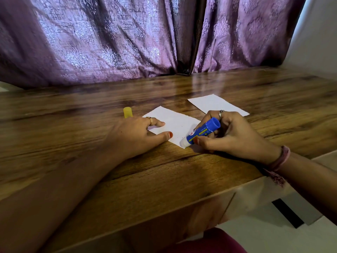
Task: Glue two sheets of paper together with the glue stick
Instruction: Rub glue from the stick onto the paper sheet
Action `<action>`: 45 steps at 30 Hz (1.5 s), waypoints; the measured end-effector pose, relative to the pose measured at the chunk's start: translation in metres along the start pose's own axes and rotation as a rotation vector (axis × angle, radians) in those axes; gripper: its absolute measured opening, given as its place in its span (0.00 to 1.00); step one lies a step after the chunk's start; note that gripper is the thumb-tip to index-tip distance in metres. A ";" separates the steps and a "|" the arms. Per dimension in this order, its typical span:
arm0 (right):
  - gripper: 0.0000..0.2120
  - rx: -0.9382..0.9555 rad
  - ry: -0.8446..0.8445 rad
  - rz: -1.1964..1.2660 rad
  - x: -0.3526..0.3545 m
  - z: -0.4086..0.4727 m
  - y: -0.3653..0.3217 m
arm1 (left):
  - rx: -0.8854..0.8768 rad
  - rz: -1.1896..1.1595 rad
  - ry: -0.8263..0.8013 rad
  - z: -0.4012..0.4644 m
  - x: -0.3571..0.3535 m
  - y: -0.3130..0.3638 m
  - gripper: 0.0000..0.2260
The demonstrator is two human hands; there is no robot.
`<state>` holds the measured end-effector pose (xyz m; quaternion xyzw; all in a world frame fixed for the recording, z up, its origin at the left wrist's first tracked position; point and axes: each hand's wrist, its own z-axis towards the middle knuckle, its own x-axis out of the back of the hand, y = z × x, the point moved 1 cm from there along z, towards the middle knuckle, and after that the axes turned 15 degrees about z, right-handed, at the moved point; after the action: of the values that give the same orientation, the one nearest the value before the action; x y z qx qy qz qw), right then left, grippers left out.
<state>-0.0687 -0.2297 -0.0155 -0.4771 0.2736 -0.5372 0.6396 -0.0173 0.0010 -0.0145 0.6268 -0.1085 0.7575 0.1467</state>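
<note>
Near the middle of the frame, the blue glue stick [202,133] is gripped by the curled fingers of the right hand [231,134], and its white tip is pressed onto the near right corner of a white sheet of paper [175,125] on the wooden table [164,179]. That sheet is held down at its left edge by the flat, straight fingers of the left hand [135,136]. Farther back, a yellow cap [127,112] is seen just behind the left hand, a second sheet of paper [215,105] is laid to the upper right, and a purple curtain [127,37] is hung behind the table.
</note>
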 end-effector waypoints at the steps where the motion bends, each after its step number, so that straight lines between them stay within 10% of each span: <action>1: 0.07 0.000 -0.007 0.009 0.000 0.000 0.000 | 0.000 -0.001 0.000 0.000 0.000 0.000 0.25; 45: 0.17 -0.118 0.497 -0.094 0.024 0.016 0.007 | 0.003 -0.025 0.003 0.000 -0.003 -0.002 0.28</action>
<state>-0.0453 -0.2481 -0.0114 -0.3789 0.4309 -0.6501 0.4982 -0.0161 0.0024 -0.0174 0.6271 -0.0991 0.7569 0.1552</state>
